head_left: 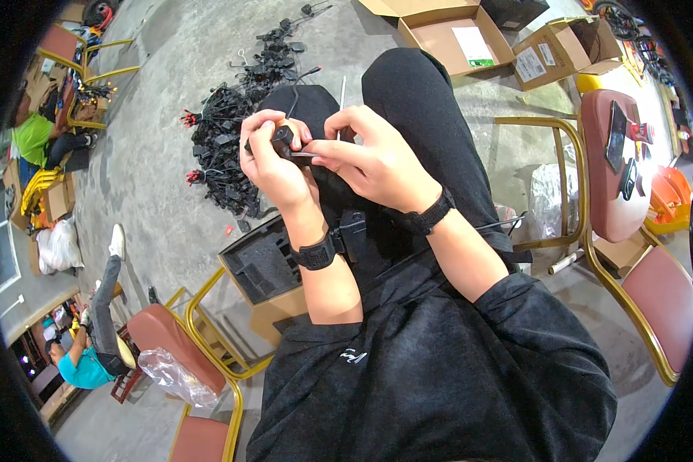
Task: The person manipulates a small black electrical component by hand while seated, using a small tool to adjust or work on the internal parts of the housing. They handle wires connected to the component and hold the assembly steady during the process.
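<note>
Above my lap, my left hand point(276, 165) is closed round a small black plastic part point(283, 137). A black cable point(299, 83) with a reddish tip rises beside that hand. My right hand point(377, 160) is pinched against the part's lower right side, with the fingers of both hands nearly meeting. Between its thumb and forefinger shows a thin flat metal piece point(304, 154), its end at the part. A slim metal shaft point(342, 94) sticks up from behind the right fingers; whether it belongs to the flat piece, I cannot tell.
A heap of black cabled parts point(231, 135) lies on the floor at the left. An open case point(263, 258) sits below it. Chairs stand on both sides, the right one point(612, 165) bearing a phone. Cardboard boxes point(458, 38) stand ahead. Two people sit at the far left.
</note>
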Available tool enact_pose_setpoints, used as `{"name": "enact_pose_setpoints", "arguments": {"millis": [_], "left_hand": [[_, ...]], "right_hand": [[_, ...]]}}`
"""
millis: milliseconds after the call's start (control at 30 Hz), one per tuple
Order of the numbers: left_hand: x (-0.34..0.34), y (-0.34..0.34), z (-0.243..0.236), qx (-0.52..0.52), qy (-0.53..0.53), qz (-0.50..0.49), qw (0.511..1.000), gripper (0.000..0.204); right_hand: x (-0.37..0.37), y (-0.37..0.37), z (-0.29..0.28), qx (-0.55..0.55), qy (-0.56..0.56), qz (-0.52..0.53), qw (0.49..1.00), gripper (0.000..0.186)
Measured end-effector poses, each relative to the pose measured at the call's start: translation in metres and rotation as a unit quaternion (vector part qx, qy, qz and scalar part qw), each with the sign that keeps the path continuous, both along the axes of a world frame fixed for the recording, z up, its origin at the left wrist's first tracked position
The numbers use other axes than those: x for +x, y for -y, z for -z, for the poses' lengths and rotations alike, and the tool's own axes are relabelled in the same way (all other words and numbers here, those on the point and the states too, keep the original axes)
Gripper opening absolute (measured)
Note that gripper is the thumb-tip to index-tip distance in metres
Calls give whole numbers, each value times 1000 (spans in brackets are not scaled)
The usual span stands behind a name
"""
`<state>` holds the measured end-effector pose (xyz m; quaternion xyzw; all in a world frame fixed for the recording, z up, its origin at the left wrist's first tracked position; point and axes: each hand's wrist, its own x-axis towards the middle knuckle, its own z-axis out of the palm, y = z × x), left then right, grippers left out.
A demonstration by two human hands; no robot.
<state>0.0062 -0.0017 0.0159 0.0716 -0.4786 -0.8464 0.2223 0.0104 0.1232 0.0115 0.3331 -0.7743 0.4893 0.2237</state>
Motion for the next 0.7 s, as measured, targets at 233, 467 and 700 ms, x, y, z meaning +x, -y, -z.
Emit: {"name": "enact_pose_setpoints", "arguments": {"millis": [233, 467, 700], "left_hand": [[-1, -1, -1, 0, 0, 5, 1000, 14], [-1, -2, 0, -19, 0, 5, 1000, 14], [-2, -1, 1, -17, 4, -4, 1000, 14]], "right_hand": [[7, -1, 6, -5, 159, -13, 987, 10], [3, -2, 3, -6, 107, -17, 994, 11], [0, -1, 3, 12, 14, -3, 1000, 15]]}}
